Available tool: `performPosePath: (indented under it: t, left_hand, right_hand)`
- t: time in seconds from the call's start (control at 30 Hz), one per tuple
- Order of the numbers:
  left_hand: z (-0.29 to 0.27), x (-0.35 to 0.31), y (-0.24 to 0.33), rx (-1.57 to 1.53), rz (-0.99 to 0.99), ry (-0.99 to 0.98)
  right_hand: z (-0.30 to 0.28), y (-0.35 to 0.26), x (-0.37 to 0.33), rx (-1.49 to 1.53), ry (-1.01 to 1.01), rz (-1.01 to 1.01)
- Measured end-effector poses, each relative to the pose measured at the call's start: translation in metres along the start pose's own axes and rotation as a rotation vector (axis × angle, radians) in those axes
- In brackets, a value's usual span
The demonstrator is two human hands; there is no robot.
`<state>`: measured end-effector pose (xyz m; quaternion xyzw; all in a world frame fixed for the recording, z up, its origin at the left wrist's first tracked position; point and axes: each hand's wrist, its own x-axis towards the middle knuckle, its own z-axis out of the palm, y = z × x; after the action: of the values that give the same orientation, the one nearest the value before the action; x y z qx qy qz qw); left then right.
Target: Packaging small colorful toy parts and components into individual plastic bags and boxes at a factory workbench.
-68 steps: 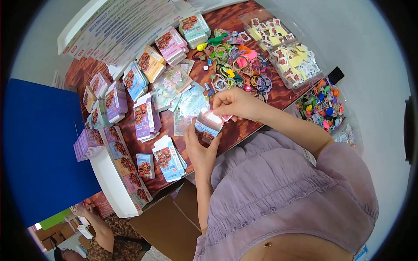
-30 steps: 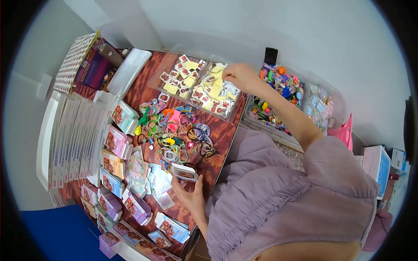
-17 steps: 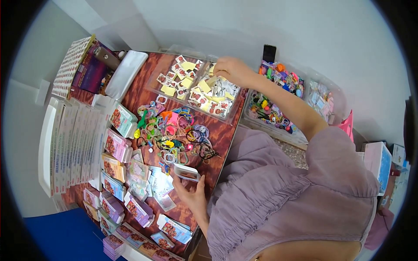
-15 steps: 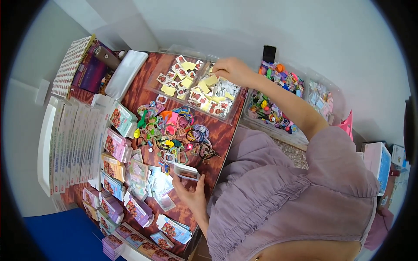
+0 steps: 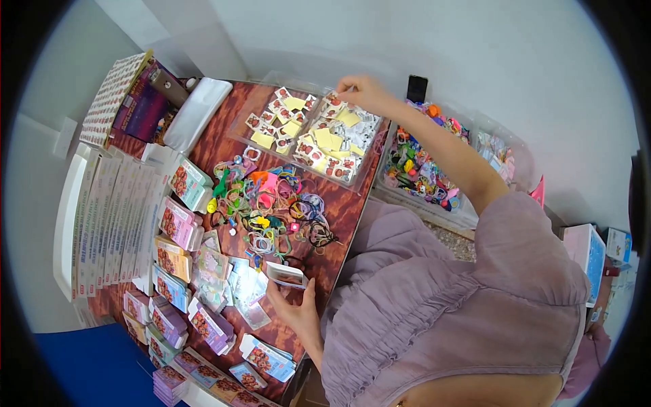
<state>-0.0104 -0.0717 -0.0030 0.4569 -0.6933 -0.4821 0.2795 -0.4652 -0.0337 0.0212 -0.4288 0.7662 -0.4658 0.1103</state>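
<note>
1. Two hands work apart: right hand [image 5: 358, 88] stretches far, fingertips pinched over the clear tray [image 5: 352, 180] of small cards.
2. Left hand [image 5: 296, 313], near, grips a small packet [image 5: 285, 275] above the worktop [image 5: 346, 207].
3. Whatever the pinch holds is too small to tell.

Left hand [image 5: 297, 313]: holds small clear packet [image 5: 285, 274] near table's [image 5: 347, 211] front edge. Right hand [image 5: 359, 88]: pinching over tray of small cards [image 5: 325, 139] at far edge.
</note>
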Motion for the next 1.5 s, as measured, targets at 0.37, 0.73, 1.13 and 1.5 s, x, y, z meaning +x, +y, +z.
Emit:
performPosePath:
  t: [0.37, 0.73, 1.13, 1.5]
  left_hand:
    - [-0.005, -0.002, -0.005, 0.113, 0.075, 0.015]
    - [0.0, -0.003, -0.008, -0.007, 0.04, 0.011]
    - [0.0, -0.001, 0.0, 0.038, 0.066, 0.013]
    - [0.014, 0.011, 0.017, 0.138, 0.077, 0.025]
  right_hand:
    - [-0.038, -0.007, -0.022, -0.569, -0.372, -0.052]
    - [-0.005, 0.001, -0.039, -0.803, -0.383, -0.107]
    - [-0.03, -0.024, -0.043, 0.278, -0.333, 0.496]
    - [0.037, -0.094, -0.08, 0.632, -0.468, 0.342]
